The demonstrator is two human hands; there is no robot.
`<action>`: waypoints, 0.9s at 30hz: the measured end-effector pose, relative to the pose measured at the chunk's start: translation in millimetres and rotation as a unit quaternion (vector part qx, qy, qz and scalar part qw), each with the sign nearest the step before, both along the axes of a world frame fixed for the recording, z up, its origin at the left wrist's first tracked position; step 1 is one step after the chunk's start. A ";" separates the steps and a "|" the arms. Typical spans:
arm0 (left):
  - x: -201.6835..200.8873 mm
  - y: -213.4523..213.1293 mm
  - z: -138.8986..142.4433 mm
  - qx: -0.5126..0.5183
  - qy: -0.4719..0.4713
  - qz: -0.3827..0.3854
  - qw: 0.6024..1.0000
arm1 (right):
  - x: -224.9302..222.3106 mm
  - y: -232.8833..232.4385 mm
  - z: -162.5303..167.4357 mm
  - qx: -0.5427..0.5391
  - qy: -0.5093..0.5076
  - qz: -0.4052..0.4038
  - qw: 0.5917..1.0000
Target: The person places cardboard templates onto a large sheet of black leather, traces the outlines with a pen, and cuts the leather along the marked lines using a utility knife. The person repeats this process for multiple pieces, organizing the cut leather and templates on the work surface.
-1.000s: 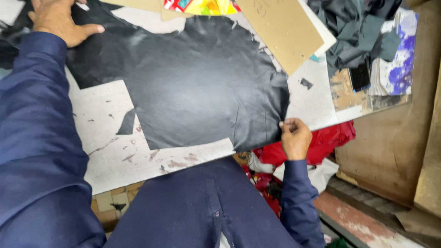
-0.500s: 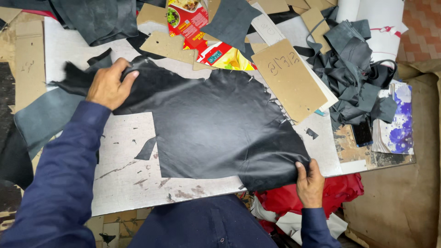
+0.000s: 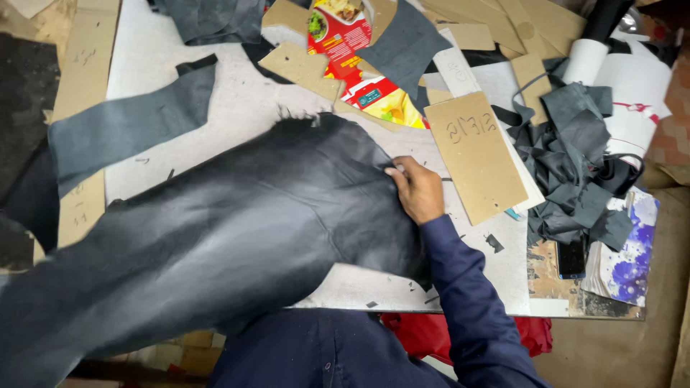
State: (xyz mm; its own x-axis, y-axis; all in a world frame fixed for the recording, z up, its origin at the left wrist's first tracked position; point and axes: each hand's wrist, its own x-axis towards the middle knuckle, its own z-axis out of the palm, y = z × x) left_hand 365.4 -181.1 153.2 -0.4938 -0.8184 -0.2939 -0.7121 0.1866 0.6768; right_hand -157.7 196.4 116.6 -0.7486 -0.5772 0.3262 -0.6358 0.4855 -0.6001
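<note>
One hand shows: my right hand (image 3: pixel 418 190) pinches the black leather sheet (image 3: pixel 237 230) at its edge. Just beside it lies a cardboard template (image 3: pixel 476 154) on the white table (image 3: pixel 237 108).

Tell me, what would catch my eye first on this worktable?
The big black hide draped across the middle and left of the table, blurred and spilling past its near edge. The right hand has a grip on its right edge; the left hand is out of view. To the right lie a tan cardboard template and a heap of grey scraps, with a bright red and yellow carton at the top.
</note>
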 end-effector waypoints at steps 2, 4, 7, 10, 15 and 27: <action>20.8 22.2 -7.6 0.012 -0.089 0.006 0.996 | 5.5 -15.6 -10.2 0.043 0.007 0.038 0.998; 27.3 33.6 -11.6 -0.012 -0.158 -0.003 0.987 | 6.2 -25.5 -13.1 0.082 -0.018 0.047 0.995; 19.4 39.1 -13.6 -0.197 -0.272 -0.074 0.939 | 17.2 -1.5 -7.6 0.106 -0.113 0.033 0.987; -22.7 26.5 -21.6 -0.384 -0.154 -0.094 0.906 | 31.8 42.8 -4.2 0.175 -0.055 0.041 0.982; -146.1 -3.4 -60.2 -0.207 0.123 -0.167 0.956 | 37.9 92.4 -28.8 0.185 -0.056 -0.110 0.975; -255.7 -28.3 -100.3 -0.301 0.067 -0.304 0.901 | 84.0 98.8 -63.2 0.008 -0.017 -0.232 0.973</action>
State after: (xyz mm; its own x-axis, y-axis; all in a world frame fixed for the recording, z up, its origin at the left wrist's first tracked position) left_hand 109.7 -209.4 52.9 -0.9026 -0.3759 0.2096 -0.2737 0.8772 0.3945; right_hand -73.7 295.1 53.5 -0.9401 -0.1793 0.2900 -0.3256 0.7244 -0.6076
